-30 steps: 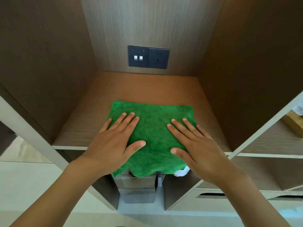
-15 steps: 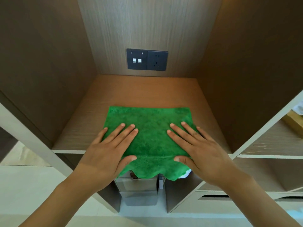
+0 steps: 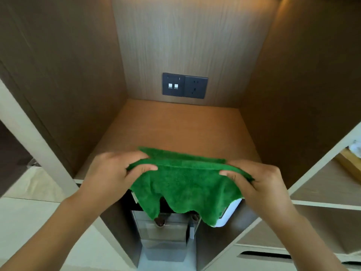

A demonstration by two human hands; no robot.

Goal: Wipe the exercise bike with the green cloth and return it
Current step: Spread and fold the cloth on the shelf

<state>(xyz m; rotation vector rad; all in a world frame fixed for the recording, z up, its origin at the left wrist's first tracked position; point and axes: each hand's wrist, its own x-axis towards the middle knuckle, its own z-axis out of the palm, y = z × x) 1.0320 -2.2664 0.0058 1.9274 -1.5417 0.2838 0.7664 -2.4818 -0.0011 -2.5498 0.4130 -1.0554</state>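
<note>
Lifted off the shelf (image 3: 181, 124) since a moment ago, when it lay spread flat under two open palms, the green cloth (image 3: 185, 184) now hangs folded over between both hands at the front edge of a wooden cabinet niche (image 3: 58, 85). Brown side panels and a pale wood-grain back wall enclose the niche, its orange-brown shelf lit from above. Open cubbies (image 3: 322, 182) sit to the right, and pale floor (image 3: 29, 212) shows at lower left. Held just above the shelf's front lip, the cloth has its top fold stretched level from hand to hand while its wavy lower hem drapes down past the shelf edge, hiding part of a grey drawer unit (image 3: 164, 233) and a white rounded object (image 3: 230, 212) in the compartment below. At the fold's left end, the left hand (image 3: 115, 173) grips the cloth, thumb on the near face and fingers curled behind. At the right end, the right hand (image 3: 259, 178) pinches it the same way. On the back wall sits a dark switch-and-socket plate (image 3: 185, 85), well apart from the cloth.
</note>
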